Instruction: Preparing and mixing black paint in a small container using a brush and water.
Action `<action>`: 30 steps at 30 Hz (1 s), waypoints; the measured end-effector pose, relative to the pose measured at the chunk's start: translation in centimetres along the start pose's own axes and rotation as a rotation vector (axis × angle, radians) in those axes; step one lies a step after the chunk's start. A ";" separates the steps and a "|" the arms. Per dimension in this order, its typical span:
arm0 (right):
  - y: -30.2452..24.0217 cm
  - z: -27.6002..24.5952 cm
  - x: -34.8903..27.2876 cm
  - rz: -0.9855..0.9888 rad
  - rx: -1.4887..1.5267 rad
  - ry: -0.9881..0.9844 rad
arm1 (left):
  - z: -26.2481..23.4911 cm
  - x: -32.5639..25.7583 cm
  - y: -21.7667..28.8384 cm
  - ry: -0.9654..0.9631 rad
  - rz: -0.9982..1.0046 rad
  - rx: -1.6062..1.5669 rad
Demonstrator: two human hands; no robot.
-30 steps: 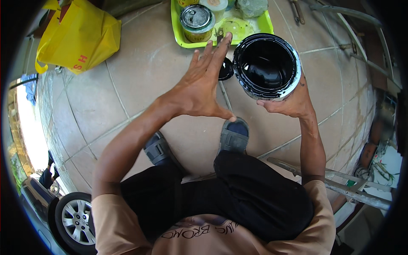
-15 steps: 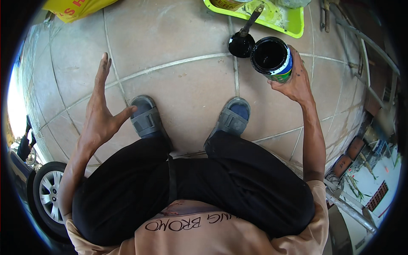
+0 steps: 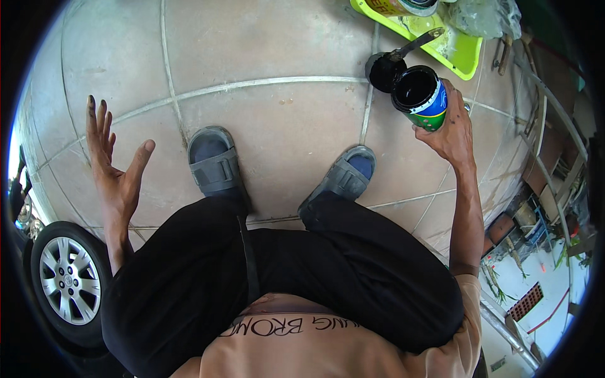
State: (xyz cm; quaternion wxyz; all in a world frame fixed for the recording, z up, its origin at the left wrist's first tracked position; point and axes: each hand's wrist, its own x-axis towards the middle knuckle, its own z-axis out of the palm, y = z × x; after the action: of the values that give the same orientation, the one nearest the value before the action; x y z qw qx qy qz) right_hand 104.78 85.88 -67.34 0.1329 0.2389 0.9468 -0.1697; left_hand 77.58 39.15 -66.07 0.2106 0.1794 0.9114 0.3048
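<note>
My right hand (image 3: 455,133) is wrapped round a paint can (image 3: 431,114) with a blue and green label, its open top showing glossy black inside. The can leans to the left, its rim against or just beside a small black-coated pot (image 3: 380,69) on the tiles. A dark-stained brush (image 3: 418,43) lies across that pot, its handle pointing up and right; its bristles are hidden. Nothing is in my left hand (image 3: 118,171), held up over the floor at the left, fingers spread and fingertips stained black.
Beyond the can sits a lime-green paint tray (image 3: 467,65) holding a yellow tin (image 3: 389,6) and a clear plastic bag (image 3: 484,17). Metal rails (image 3: 512,331) run along the right. A car wheel (image 3: 69,281) stands at the lower left. My sandals (image 3: 216,169) rest on the tiled floor.
The can has tilted further left toward the pot. My left hand has swung left with its fingers spreading more. The view has shifted, so the yellow bag at the upper left is gone from sight.
</note>
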 end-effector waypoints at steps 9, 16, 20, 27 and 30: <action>-1.6 -0.7 0.9 0.056 -0.052 -0.070 | 0.4 1.0 -1.7 0.036 0.044 0.097; -2.4 -1.0 1.6 0.085 -0.086 -0.118 | 0.7 1.2 -3.0 0.026 0.032 0.172; -2.4 -1.0 1.8 0.073 -0.102 -0.119 | 0.9 1.4 -3.0 0.023 0.032 0.160; -2.6 -1.1 1.9 0.078 -0.103 -0.114 | 0.8 1.2 -2.8 0.024 0.031 0.150; -2.7 -1.3 1.8 0.078 -0.115 -0.117 | 0.9 1.1 -2.7 0.023 0.035 0.135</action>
State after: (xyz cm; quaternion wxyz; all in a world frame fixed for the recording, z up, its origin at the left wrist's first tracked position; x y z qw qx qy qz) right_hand 101.69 84.86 -66.09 0.2078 0.2572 0.9357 -0.1234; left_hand 76.49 38.03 -68.74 0.1823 0.2058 0.9288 0.2484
